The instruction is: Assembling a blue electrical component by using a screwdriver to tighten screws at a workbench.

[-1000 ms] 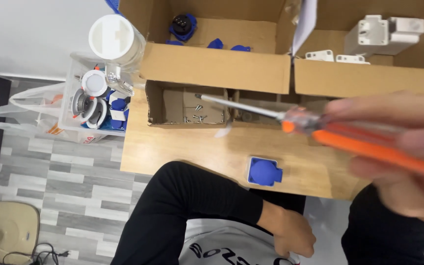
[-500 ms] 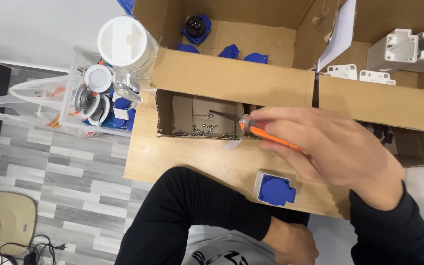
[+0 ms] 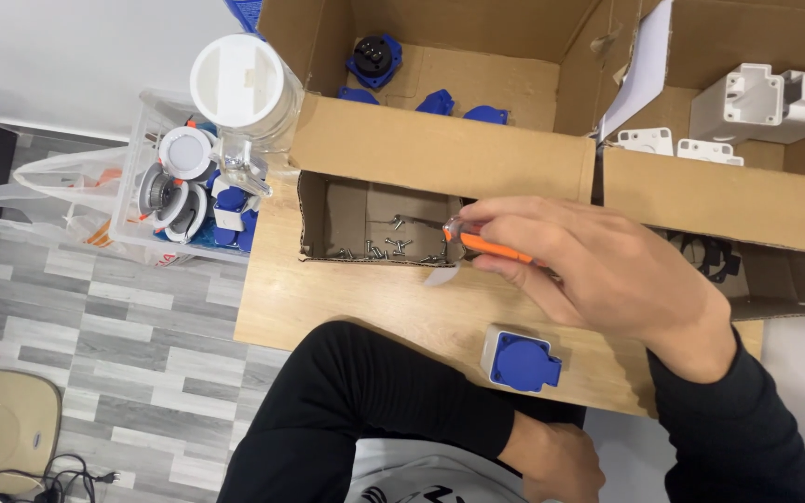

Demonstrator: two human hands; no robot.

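Note:
My right hand (image 3: 607,275) is closed around an orange-handled screwdriver (image 3: 494,249). The tool's front end reaches into a small open cardboard box (image 3: 339,212) with several loose screws (image 3: 386,249) on its floor. A blue-and-white socket (image 3: 521,360) lies on the wooden table (image 3: 347,307) just below that hand. My left hand (image 3: 556,463) rests with curled fingers low against my body, at the end of a bent black sleeve. What it holds, if anything, is hidden.
A large cardboard box (image 3: 440,149) with blue socket parts (image 3: 375,58) stands behind, and a second box (image 3: 710,200) with white plastic housings (image 3: 775,98) is at the right. A clear bin (image 3: 132,210) of parts and a white cylinder (image 3: 239,82) sit left.
My right hand has moved away from the camera and down toward the small box, bringing the screwdriver's front end over the screws. My left hand has barely moved.

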